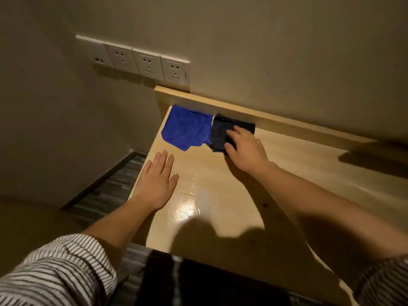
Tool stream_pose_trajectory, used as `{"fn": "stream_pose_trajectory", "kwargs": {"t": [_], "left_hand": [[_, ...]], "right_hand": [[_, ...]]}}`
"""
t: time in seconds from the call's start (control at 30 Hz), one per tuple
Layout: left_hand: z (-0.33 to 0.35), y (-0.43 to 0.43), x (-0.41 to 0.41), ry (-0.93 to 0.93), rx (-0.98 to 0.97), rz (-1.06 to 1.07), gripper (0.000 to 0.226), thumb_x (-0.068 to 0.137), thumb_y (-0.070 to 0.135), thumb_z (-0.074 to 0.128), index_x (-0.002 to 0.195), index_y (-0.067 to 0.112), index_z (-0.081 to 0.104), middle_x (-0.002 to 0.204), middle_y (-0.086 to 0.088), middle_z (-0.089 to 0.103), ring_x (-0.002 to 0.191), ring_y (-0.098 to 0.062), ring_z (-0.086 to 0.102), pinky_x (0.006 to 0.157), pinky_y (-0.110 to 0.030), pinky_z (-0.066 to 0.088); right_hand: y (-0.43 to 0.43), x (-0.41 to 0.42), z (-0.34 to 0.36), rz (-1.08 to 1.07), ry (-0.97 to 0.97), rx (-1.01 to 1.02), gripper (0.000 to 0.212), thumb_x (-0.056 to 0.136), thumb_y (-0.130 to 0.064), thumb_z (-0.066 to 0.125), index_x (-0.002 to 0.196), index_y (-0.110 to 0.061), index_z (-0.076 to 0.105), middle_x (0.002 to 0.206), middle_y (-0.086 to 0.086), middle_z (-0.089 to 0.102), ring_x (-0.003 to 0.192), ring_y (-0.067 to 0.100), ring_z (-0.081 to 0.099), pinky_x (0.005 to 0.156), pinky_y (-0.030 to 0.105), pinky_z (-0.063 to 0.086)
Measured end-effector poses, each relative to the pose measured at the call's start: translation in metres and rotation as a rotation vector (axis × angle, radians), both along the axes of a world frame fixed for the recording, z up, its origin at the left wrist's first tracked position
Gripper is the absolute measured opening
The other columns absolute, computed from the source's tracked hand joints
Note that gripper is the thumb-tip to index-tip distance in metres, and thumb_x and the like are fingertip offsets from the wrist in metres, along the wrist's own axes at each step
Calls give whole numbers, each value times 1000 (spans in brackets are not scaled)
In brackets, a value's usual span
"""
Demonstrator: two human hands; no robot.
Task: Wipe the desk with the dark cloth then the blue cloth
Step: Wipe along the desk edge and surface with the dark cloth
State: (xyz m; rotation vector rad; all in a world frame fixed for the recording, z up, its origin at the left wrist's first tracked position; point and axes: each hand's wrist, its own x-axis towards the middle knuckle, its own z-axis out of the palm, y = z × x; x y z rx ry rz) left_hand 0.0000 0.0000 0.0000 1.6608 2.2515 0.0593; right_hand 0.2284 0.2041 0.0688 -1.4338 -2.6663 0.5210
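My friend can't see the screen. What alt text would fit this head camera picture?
A person's right hand grips a dark cloth at the back of a light wooden desk, beside a blue cloth lying untouched near the back left corner. The left hand is spread open and flat at the desk's left edge, below a row of wall sockets.

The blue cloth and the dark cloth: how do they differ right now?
The blue cloth is bright and lies untouched; the dark cloth is near-black and the right hand grips it. The blue cloth spreads wider and sits at the left end of the desk; the dark cloth looks smaller. Both lie on the desk by its back ledge.
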Motion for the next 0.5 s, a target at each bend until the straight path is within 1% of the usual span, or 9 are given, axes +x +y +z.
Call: {"fn": "stream_pose_trajectory", "kwargs": {"t": [0.07,0.13,0.23,0.37,0.5], "left_hand": [[-7,1,-1,46,19,11,75,109,63,6,171,22,9,180,-4,7,166,-25,3,130,-42,1],[-13,-2,0,93,36,9,74,109,63,7,171,23,10,180,-3,8,166,-24,3,130,-42,1],[-16,0,-2,87,45,6,73,110,61,9,171,23,11,180,-3,8,166,-23,2,131,-42,2],[-15,-2,-1,92,42,3,72,110,61,9,171,23,10,180,-3,7,165,-21,0,131,-41,-1],[-12,-1,-1,93,54,-5,74,108,60,6,171,21,11,179,-5,8,166,-23,2,131,-42,0]], "right_hand": [[19,-6,-11,39,-34,-11,56,107,-41,49,159,-22,38,169,6,31,156,27,24,122,49,30],[36,-14,-24,87,-69,-23,60,107,-45,47,161,-23,34,170,5,26,157,28,19,121,51,28],[48,-24,-45,134,-94,-5,64,106,-54,40,162,-25,29,171,4,23,158,27,16,122,54,26],[44,-22,-64,110,-126,22,74,100,-69,25,164,-34,16,174,-3,10,160,21,3,125,51,12],[31,-19,-71,53,-149,43,73,99,-72,19,164,-38,13,174,-5,9,160,22,3,124,56,10]]}}
